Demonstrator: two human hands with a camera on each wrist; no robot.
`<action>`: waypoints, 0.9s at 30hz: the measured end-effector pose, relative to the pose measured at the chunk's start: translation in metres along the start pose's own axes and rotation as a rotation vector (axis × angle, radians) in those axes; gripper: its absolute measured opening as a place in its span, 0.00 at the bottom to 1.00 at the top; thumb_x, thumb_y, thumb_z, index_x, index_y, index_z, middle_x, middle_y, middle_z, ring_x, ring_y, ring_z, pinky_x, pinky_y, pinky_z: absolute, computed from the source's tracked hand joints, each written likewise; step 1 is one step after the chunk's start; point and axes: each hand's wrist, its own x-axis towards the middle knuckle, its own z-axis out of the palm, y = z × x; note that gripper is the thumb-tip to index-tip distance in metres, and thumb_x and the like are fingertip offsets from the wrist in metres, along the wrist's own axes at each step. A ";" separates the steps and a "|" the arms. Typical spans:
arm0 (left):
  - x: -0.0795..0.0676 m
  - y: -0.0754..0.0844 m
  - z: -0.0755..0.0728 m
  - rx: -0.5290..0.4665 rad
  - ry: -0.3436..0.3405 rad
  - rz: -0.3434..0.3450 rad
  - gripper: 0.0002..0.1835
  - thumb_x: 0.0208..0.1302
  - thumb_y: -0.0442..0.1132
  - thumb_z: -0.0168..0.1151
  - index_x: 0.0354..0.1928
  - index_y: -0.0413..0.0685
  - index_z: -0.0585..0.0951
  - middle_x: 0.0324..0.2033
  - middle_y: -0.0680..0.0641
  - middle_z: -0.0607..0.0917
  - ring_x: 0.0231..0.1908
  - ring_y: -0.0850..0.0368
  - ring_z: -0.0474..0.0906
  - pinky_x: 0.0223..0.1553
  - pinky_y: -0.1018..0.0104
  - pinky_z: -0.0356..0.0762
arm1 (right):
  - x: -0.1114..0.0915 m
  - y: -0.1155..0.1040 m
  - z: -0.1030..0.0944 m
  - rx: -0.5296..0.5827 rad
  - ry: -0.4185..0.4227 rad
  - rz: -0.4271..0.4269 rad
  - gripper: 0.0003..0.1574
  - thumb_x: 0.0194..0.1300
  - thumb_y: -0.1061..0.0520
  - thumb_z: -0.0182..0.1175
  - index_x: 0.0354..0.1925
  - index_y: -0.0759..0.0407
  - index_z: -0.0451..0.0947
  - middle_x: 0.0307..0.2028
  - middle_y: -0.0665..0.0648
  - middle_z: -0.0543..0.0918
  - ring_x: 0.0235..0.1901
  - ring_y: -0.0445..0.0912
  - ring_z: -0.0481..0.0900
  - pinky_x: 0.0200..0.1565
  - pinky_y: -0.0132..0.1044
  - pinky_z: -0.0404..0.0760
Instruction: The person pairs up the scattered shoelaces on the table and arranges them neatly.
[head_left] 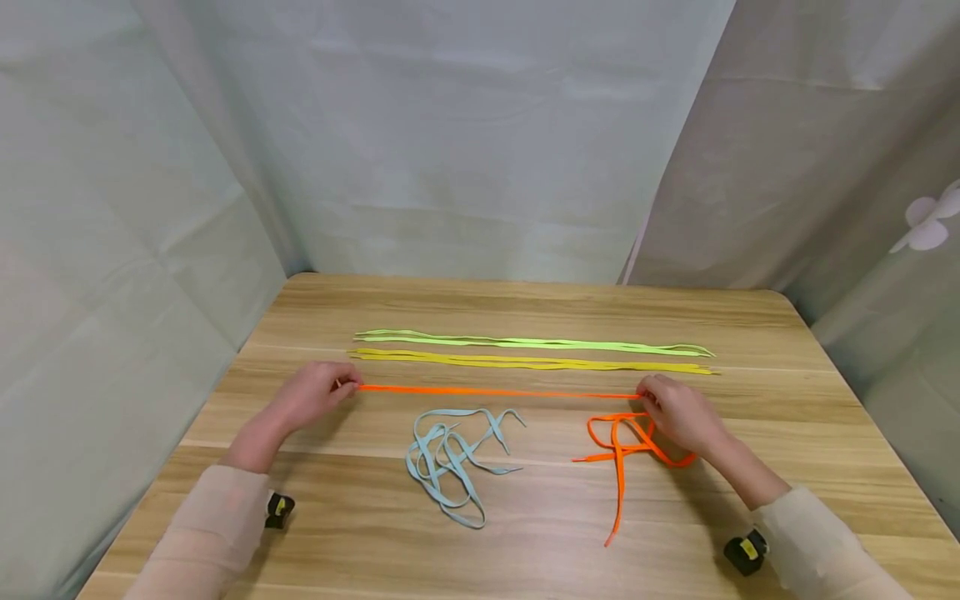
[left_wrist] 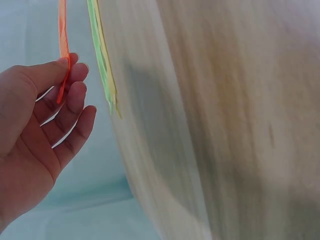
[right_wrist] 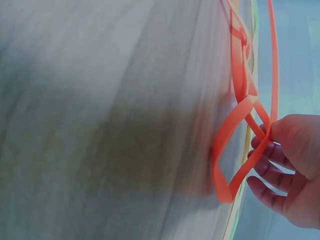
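Observation:
An orange shoelace (head_left: 487, 392) stretches taut between the two hands, just in front of the yellow laces. My left hand (head_left: 315, 396) pinches one end between thumb and forefinger; in the left wrist view a short orange tip (left_wrist: 62, 92) pokes out below the thumb. With thumb and fingertips my right hand (head_left: 681, 414) pinches the lace farther along. From there the rest of the orange lace (right_wrist: 227, 130) hangs in a loop below the fingers, and in the head view loose orange coils (head_left: 618, 450) lie beside the right hand.
Behind the orange lace, yellow laces (head_left: 480, 360) and lime-green laces (head_left: 525, 342) lie straight across the wooden table (head_left: 360, 533). A tangled light-blue shoelace (head_left: 450, 467) sits at the middle front. Pale curtains (head_left: 465, 150) surround the table's back and sides.

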 end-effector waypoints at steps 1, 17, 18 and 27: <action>-0.001 -0.002 0.000 -0.006 -0.002 -0.008 0.02 0.59 0.33 0.60 0.31 0.46 0.81 0.25 0.53 0.81 0.25 0.62 0.72 0.27 0.66 0.70 | 0.000 0.000 0.000 0.005 0.000 0.000 0.08 0.53 0.67 0.62 0.34 0.60 0.77 0.29 0.53 0.80 0.22 0.38 0.72 0.22 0.29 0.69; -0.005 -0.016 -0.010 -0.001 0.003 -0.102 0.03 0.61 0.34 0.59 0.33 0.45 0.81 0.25 0.51 0.81 0.24 0.60 0.69 0.27 0.65 0.67 | -0.002 0.011 -0.014 0.001 0.040 0.008 0.05 0.53 0.66 0.64 0.31 0.60 0.78 0.26 0.52 0.80 0.23 0.40 0.73 0.24 0.33 0.72; -0.005 -0.016 -0.011 0.001 0.003 -0.103 0.03 0.61 0.34 0.58 0.33 0.44 0.81 0.25 0.51 0.81 0.24 0.60 0.69 0.27 0.65 0.67 | -0.003 0.012 -0.015 0.000 0.038 0.011 0.05 0.53 0.66 0.64 0.31 0.60 0.79 0.26 0.52 0.81 0.23 0.40 0.73 0.24 0.33 0.72; -0.007 -0.022 -0.015 0.024 0.020 -0.099 0.03 0.60 0.34 0.59 0.33 0.44 0.81 0.25 0.50 0.82 0.24 0.60 0.70 0.26 0.65 0.68 | -0.010 0.023 -0.024 0.000 -0.001 0.061 0.03 0.55 0.65 0.62 0.31 0.61 0.79 0.27 0.53 0.81 0.23 0.40 0.73 0.25 0.35 0.72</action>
